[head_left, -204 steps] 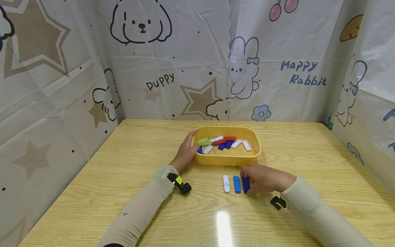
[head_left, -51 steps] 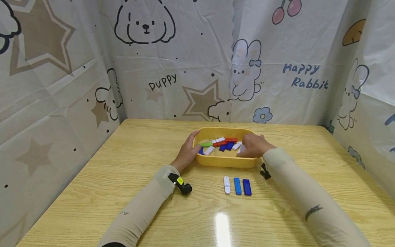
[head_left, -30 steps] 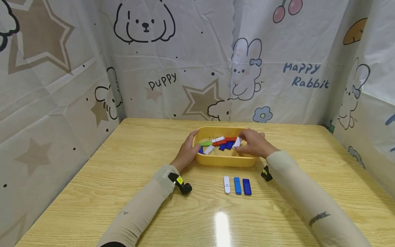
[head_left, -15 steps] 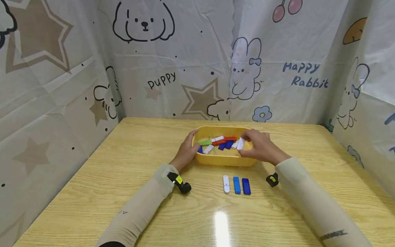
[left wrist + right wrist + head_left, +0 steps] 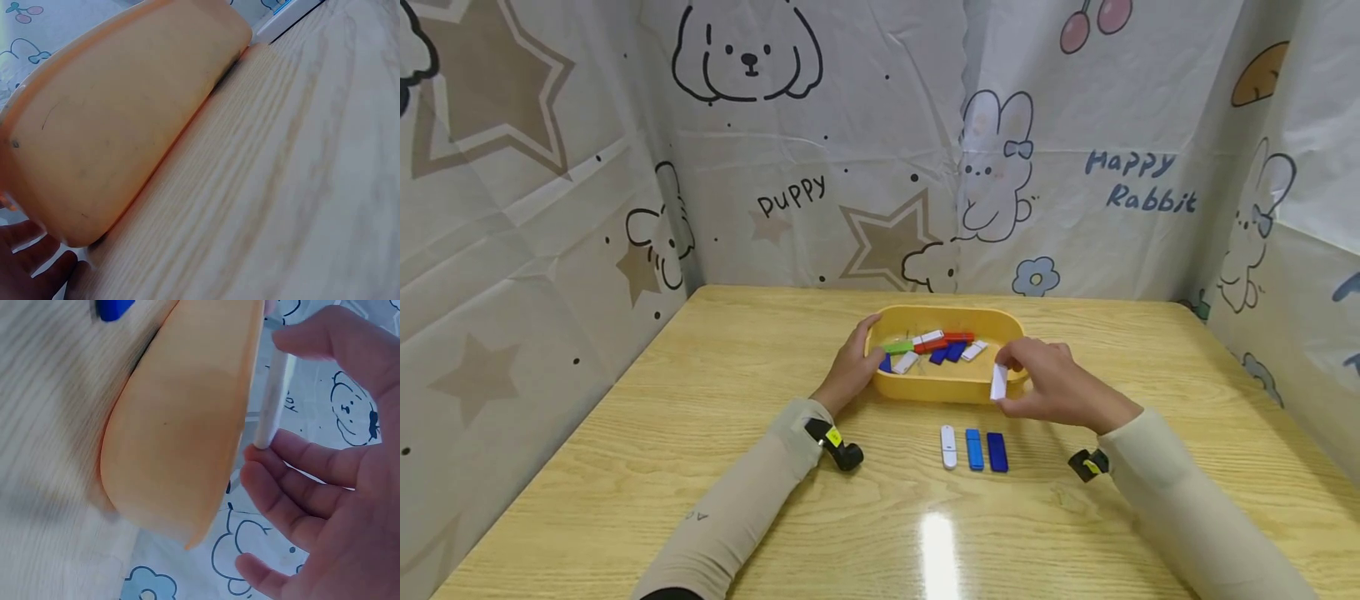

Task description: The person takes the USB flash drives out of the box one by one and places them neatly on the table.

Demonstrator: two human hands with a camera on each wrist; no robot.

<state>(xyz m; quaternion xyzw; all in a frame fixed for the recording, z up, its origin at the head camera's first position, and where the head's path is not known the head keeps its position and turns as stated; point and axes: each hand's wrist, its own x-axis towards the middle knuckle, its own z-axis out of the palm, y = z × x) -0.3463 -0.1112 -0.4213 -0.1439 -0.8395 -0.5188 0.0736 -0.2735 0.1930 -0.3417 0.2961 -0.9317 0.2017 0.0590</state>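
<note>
My right hand (image 5: 1060,387) pinches a white USB stick (image 5: 998,382) end to end between thumb and fingers, just above the near right rim of the yellow bin (image 5: 940,390). In the right wrist view the stick (image 5: 275,394) is seen edge-on beside the bin wall (image 5: 175,419). My left hand (image 5: 850,367) grips the bin's left end, thumb over the rim. Inside the bin lie several more USB sticks, among them a green one (image 5: 898,347), a red one (image 5: 958,337) and a dark blue one (image 5: 955,352).
In front of the bin, three USB sticks stand in a row on the wooden table (image 5: 760,533): white (image 5: 949,447), light blue (image 5: 974,450) and dark blue (image 5: 997,452). A printed cloth (image 5: 880,150) hangs behind the table and along both sides.
My right hand let go of the dark blue stick in the row, reached into the bin, took a white USB stick and lifted it toward the near right rim. My left hand stayed on the bin.
</note>
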